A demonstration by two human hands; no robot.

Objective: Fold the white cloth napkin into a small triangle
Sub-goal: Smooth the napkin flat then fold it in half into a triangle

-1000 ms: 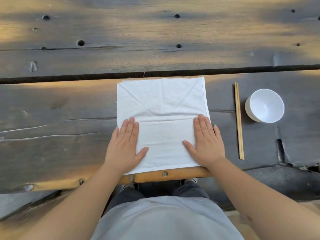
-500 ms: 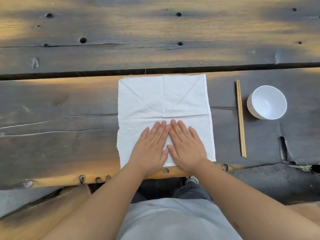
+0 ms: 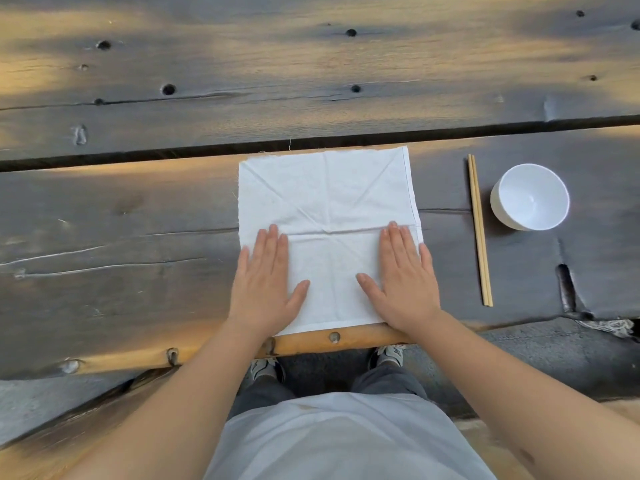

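The white cloth napkin [image 3: 329, 206] lies flat and unfolded on the near plank of the wooden table [image 3: 121, 237], its near edge at the table's front lip. Crease lines cross it: one horizontal across the middle, one vertical, and two diagonals meeting near the centre.

My left hand [image 3: 265, 285] rests palm down on the napkin's near-left portion. The fingers are extended, held together and pointing away from me, tips at the horizontal crease; the thumb is spread toward the centre. The outer edge of this hand overlaps the napkin's left border.

My right hand [image 3: 403, 282] mirrors this pose on the near-right portion: palm flat, fingers straight and together, thumb angled inward. Neither hand grasps the cloth. Bare napkin shows between the two thumbs. Both forearms run straight back toward my body.

To the right, well apart from the napkin, a pair of wooden chopsticks [image 3: 479, 230] lies lengthwise. A white bowl [image 3: 530, 197] stands upright just beyond them.
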